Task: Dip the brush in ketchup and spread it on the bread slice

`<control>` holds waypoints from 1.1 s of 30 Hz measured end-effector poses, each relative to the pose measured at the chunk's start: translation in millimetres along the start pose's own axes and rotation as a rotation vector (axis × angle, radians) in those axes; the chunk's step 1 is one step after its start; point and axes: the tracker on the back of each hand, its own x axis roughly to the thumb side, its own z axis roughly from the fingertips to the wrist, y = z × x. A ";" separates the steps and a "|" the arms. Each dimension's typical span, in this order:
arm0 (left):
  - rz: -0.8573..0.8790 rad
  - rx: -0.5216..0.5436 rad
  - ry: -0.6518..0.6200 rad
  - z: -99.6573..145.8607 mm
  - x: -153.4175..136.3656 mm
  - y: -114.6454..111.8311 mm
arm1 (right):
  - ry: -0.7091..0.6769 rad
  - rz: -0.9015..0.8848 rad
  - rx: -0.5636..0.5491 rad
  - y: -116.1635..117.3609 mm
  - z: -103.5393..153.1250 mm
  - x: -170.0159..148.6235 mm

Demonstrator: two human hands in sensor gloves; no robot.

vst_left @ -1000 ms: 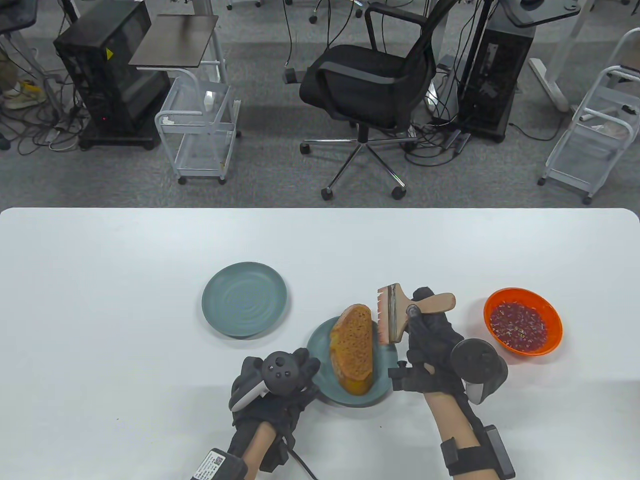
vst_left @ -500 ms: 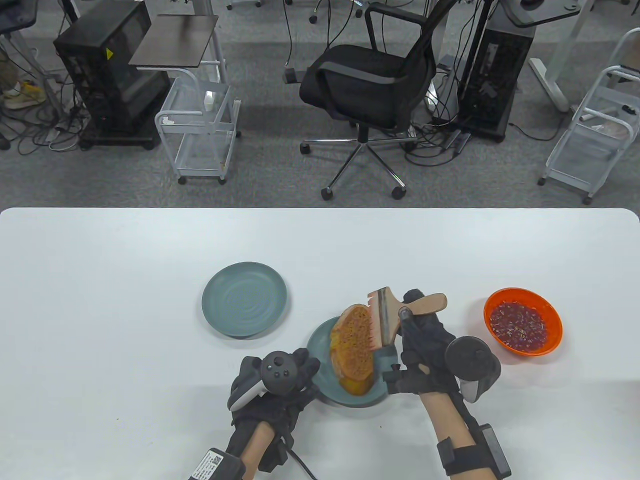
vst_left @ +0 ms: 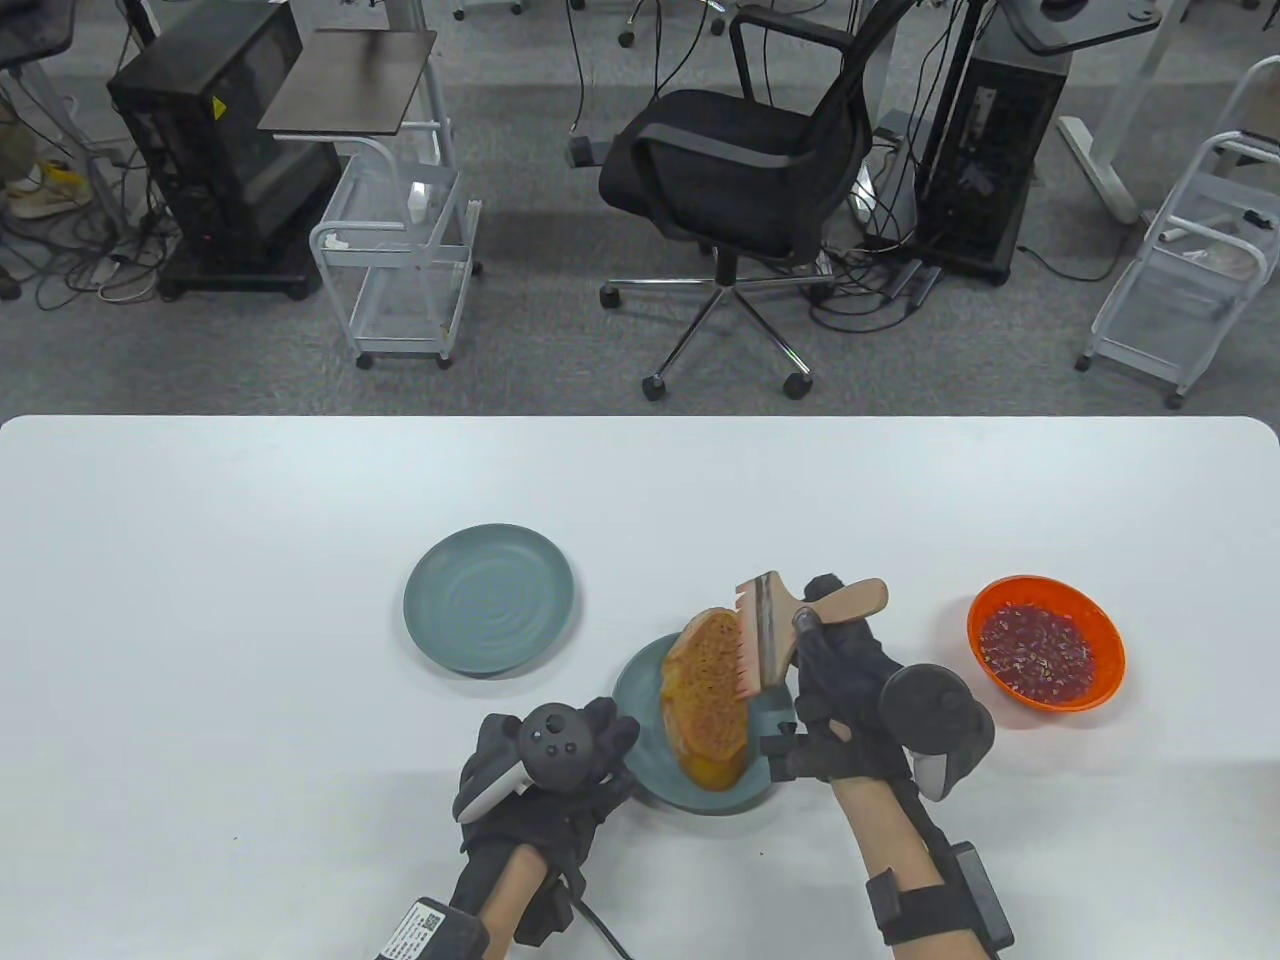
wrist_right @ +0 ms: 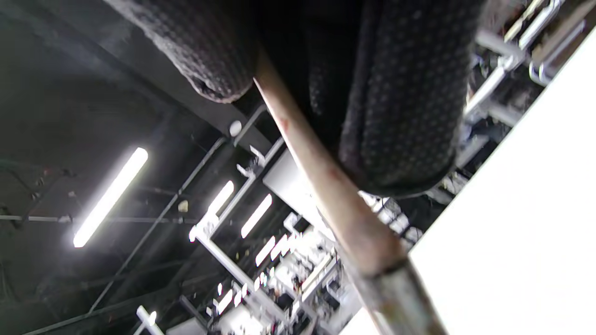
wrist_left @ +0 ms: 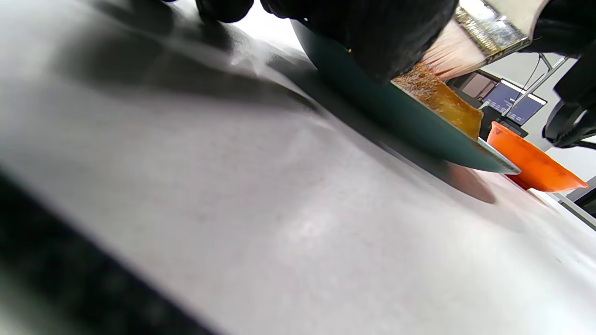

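Bread (vst_left: 708,695) was seen lengthwise on the plate (vst_left: 640,690), steadied at its rim by the left hand (vst_left: 545,765), bristles touching from the brush (vst_left: 765,635) gripped by the nearer right hand (vst_left: 850,700).

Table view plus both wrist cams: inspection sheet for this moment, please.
Surface: white table, no spills seen.
Job's things: bread slice on teal plate; brush bristles on the bread; orange ketchup bowl to its right.
Clutter: second teal plate, bare.
Grippers: right hand grips brush handle; left hand rests at plate's edge.
Cables: glove lead at left wrist.
Surroundings: office chair, carts, computer towers.
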 end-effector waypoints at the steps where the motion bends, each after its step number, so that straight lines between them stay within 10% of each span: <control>1: -0.004 0.000 0.002 -0.1 0.3 -0.1 | 0.017 -0.045 -0.009 -1.0 -0.2 -0.1; 8: -0.002 -0.003 0.000 -0.1 -0.1 0.2 | 0.165 -0.246 0.207 35.8 14.7 -0.4; 15: -0.002 -0.006 -0.001 0.0 -0.3 0.1 | -0.024 -0.011 0.002 0.3 2.3 3.5; 21: -0.002 -0.007 -0.001 -0.1 -0.4 0.2 | 0.126 -0.222 0.242 35.3 15.3 5.8; 28: -0.003 -0.007 -0.002 0.1 -0.4 0.0 | -0.040 0.032 0.043 4.1 0.9 4.8; 33: -0.004 -0.008 0.000 0.0 -0.5 0.0 | 0.103 -0.203 0.168 26.9 10.2 7.0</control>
